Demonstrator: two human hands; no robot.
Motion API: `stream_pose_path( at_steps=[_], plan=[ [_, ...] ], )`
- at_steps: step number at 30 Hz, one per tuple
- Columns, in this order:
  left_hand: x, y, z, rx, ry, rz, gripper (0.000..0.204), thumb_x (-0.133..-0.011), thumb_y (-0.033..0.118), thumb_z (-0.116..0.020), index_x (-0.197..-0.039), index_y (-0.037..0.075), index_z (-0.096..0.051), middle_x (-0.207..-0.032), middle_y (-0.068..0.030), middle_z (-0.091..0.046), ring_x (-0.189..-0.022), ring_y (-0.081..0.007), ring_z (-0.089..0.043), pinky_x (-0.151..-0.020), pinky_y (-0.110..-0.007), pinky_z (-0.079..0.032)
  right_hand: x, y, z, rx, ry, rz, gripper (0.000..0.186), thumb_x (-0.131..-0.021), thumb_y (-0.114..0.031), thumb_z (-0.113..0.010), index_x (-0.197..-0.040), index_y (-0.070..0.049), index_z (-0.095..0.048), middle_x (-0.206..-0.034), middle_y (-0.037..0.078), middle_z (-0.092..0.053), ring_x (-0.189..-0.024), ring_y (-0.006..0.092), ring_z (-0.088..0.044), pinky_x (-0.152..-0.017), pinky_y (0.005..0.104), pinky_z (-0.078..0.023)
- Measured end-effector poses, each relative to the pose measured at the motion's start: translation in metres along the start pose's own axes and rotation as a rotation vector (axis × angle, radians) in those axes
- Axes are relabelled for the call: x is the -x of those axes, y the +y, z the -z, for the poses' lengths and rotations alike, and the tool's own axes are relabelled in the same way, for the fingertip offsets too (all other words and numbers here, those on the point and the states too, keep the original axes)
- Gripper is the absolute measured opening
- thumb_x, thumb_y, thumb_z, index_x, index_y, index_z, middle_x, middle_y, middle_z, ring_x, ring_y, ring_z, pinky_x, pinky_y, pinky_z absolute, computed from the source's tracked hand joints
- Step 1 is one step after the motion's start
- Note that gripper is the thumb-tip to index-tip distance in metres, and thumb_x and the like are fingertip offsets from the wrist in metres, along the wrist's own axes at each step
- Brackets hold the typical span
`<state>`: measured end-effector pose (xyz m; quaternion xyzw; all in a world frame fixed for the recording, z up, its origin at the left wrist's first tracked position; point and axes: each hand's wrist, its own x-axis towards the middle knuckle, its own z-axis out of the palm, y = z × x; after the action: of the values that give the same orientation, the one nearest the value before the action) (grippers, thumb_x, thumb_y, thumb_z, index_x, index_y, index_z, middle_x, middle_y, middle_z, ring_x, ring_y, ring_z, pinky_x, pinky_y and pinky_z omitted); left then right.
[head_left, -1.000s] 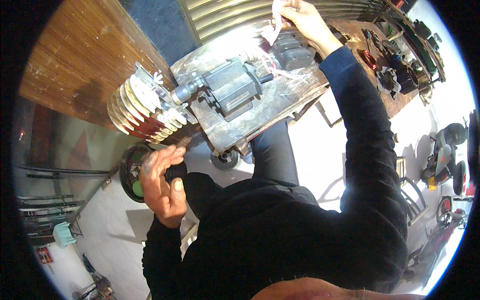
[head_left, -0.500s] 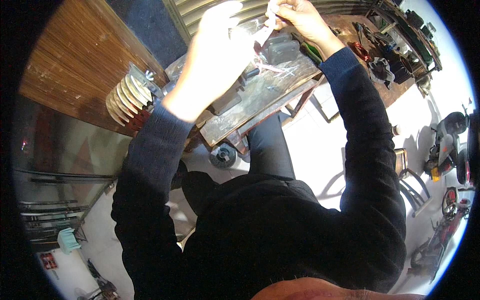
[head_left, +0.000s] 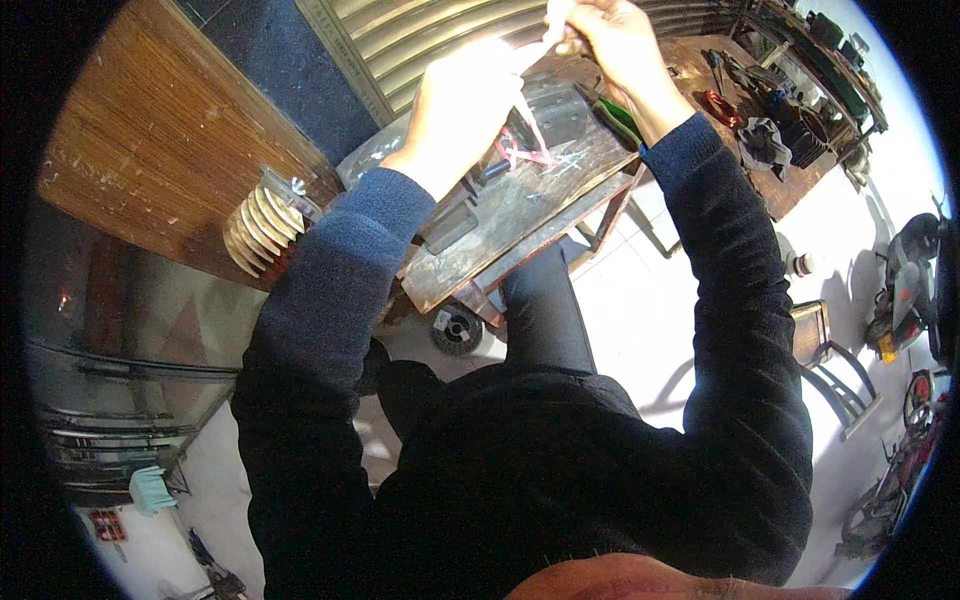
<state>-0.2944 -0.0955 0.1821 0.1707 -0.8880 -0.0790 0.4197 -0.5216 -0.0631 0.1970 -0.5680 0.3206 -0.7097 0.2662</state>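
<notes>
Both my hands are raised over a worn workbench. My left hand [head_left: 465, 110] is bleached by strong light, so its separate fingers hardly show; it appears closed on a thin pinkish-white strip [head_left: 533, 122]. Part of that strip hangs from it in a loose pink loop near the bench top. My right hand [head_left: 622, 48] is up at the top edge, thumb and fingers pinched on the pale end of what looks like the same strip, stretched between the hands. Under the hands the wooden bench [head_left: 470, 262] bears dark blocky metal parts and a green object [head_left: 622, 122].
A stack of pale discs [head_left: 262, 228] stands at the bench's left, beside a brown wooden panel [head_left: 170, 130]. A black spool [head_left: 456, 330] lies below. Tools and red wire [head_left: 722, 105] cover a right-hand table. A chair [head_left: 835, 385] and motorcycles [head_left: 905, 290] stand at far right.
My left hand has shifted slightly right and down, and my right hand slightly right. More of the pink strip now shows hanging below the left hand. The view has tilted a little.
</notes>
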Motion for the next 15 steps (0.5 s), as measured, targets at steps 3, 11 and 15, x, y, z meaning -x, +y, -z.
stream_pose_path(
  at_steps=[3,11,15],
  plan=[
    [-0.003,-0.009,0.005,0.379,-0.011,0.167,0.009,-0.100,0.004,-0.069,-0.106,-0.001,-0.075,-0.097,-0.0098,-0.076,-0.082,-0.0183,-0.075,-0.070,-0.030,-0.062,-0.011,0.005,0.018,-0.015,0.180,0.014,0.012,-0.101,0.001,-0.058,-0.099,0.000,-0.070,-0.084,0.007,-0.071,-0.070,0.0133,-0.067,-0.065,0.0265,-0.053],
    [0.009,-0.018,0.041,0.641,0.075,0.231,0.023,-0.105,0.008,-0.066,-0.122,-0.006,-0.071,-0.103,-0.0147,-0.078,-0.088,-0.0208,-0.079,-0.066,-0.028,-0.066,0.013,0.060,0.024,0.426,-0.238,-0.296,0.027,-0.106,-0.012,-0.066,-0.128,0.002,-0.071,-0.094,0.007,-0.075,-0.071,0.0099,-0.070,-0.060,0.0248,-0.054],
    [0.021,-0.006,0.053,0.525,0.030,0.158,0.031,-0.106,0.009,-0.066,-0.133,-0.006,-0.064,-0.109,-0.0177,-0.077,-0.094,-0.0229,-0.079,-0.072,-0.028,-0.067,0.008,0.062,-0.010,1.131,-0.229,0.101,0.039,-0.105,-0.030,-0.067,-0.135,-0.005,-0.072,-0.111,0.016,-0.079,-0.098,0.0298,-0.078,-0.094,0.0393,-0.060]
  ],
)
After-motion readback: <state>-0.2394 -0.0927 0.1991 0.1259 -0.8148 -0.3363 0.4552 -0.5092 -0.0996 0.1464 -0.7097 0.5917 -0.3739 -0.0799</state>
